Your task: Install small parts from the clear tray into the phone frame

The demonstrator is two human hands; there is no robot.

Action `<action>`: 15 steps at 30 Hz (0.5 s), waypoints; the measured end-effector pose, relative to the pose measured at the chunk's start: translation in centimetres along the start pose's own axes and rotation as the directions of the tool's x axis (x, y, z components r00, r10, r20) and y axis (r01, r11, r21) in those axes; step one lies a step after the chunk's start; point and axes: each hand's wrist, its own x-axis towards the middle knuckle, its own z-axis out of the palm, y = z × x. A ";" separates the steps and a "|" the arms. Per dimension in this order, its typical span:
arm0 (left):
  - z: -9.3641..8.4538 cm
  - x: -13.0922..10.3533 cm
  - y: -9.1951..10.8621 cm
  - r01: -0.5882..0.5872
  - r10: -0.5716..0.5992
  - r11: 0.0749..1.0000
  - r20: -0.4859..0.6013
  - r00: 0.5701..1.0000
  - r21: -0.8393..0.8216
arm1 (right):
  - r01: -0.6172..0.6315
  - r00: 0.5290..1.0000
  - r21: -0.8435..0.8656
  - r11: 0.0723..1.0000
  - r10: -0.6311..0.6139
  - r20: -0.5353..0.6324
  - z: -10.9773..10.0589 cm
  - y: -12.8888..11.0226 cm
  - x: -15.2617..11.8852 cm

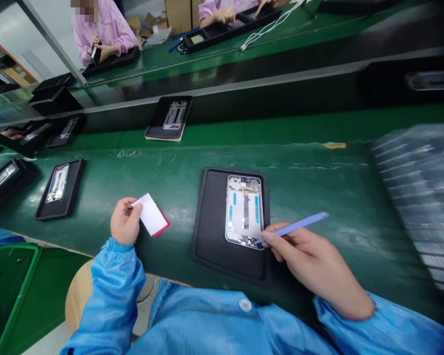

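My left hand (pixel 126 220) pinches the upper left corner of a small white notepad (pixel 151 216) with a red backing, over the green table. Between the fingers of my right hand (pixel 299 251) is a thin purple stick (pixel 301 223); its lower tip meets the bottom right end of an opened phone frame (pixel 245 212). Blue strips and a dark ribbon run along the silver inside of the frame. The phone frame lies in the right part of a black tray (pixel 212 212), and my right fingertips are at its lower right edge.
Another black tray with a phone frame (pixel 57 183) sits at the left, and one more (pixel 175 116) farther back. Clear plastic packaging (pixel 422 197) is at the right. Across the bench, a person in pink (pixel 103 32) holds a small object. A green crate (pixel 13 291) stands lower left.
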 end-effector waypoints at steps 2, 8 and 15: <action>-0.1 0.4 -0.4 -0.014 0.014 1.000 -0.006 1.000 0.009 | 0.001 1.000 0.004 1.000 -0.001 0.005 0.0 0.1 -0.1; -0.2 0.9 -1.2 -0.049 0.050 0.998 -0.039 0.998 0.034 | 0.040 0.999 0.014 0.999 -0.040 -0.028 0.1 0.0 -0.2; -0.3 1.0 -1.3 -0.080 0.083 0.994 -0.036 0.996 0.073 | 0.285 0.953 -0.094 0.954 -0.293 -0.082 0.2 0.2 -0.5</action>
